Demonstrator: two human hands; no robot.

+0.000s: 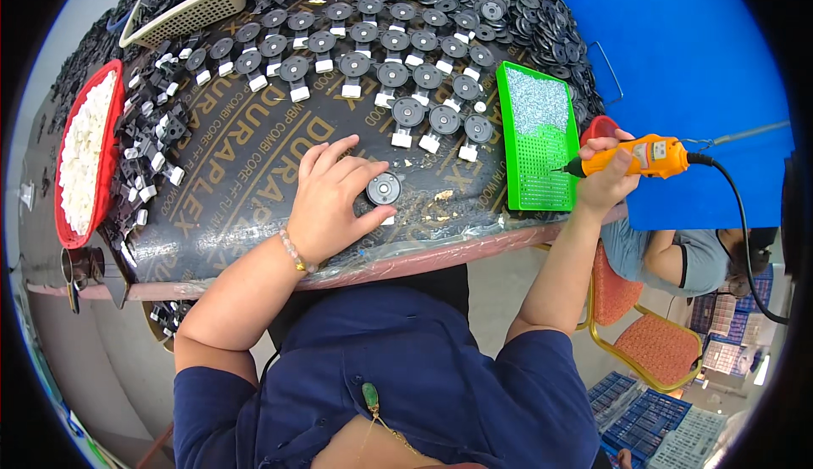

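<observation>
My left hand (326,202) curls around a black round disc (384,188) near the table's front edge, with fingers along its far side and thumb on its near side. A bit of white shows under the disc by the thumb. In my right hand (608,177) is an orange electric screwdriver (648,157), lying nearly level with its bit pointing left. The bit is over a green slotted tray (542,154), whose far part holds many small silvery screws. Beyond my left hand, rows of black discs with white end blocks (408,113) lie on the dark board.
A red basket (108,151) of white pieces stands at the left, beside loose black-and-white parts (152,143). A beige basket (190,16) and heaps of black parts fill the back. A blue panel (677,62) stands right; a cord (738,206) trails from the screwdriver. Another person (699,261) is at right.
</observation>
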